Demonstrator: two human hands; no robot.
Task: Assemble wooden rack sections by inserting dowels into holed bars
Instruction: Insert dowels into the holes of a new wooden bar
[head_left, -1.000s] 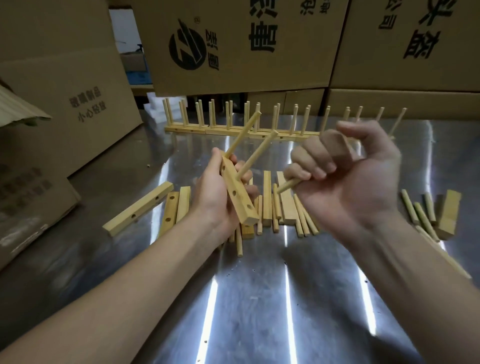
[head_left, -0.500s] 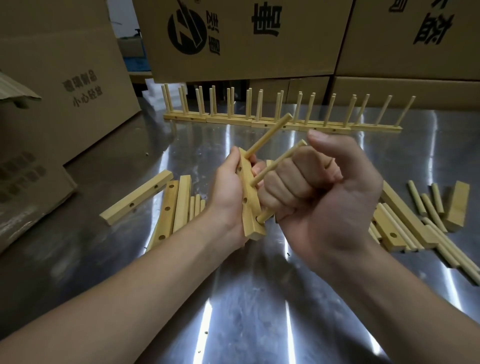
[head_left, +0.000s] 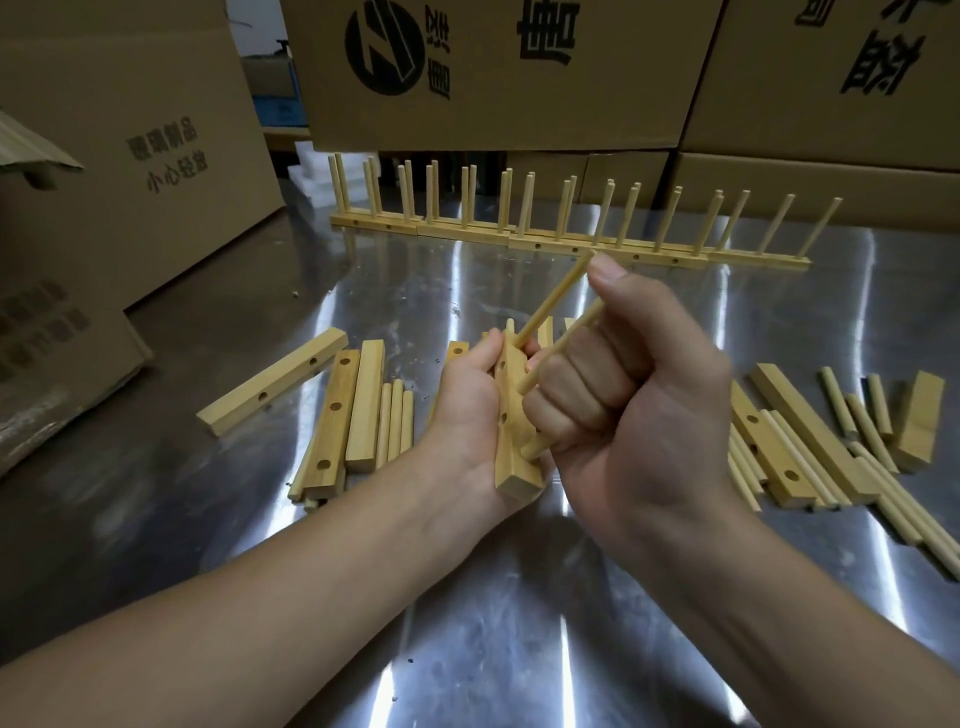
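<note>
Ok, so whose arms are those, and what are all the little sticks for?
No machine here: a person wears a camera on their head, so you look down at their own two arms. The left hand holds a wooden bar with holes. Out of it stick two dowels, the little sticks. The right hand curls round another dowel at a lower hole. On the shiny metal table lie loose bars and loose dowels. At the back stand finished rack pieces in a row, before cardboard boxes.
</note>
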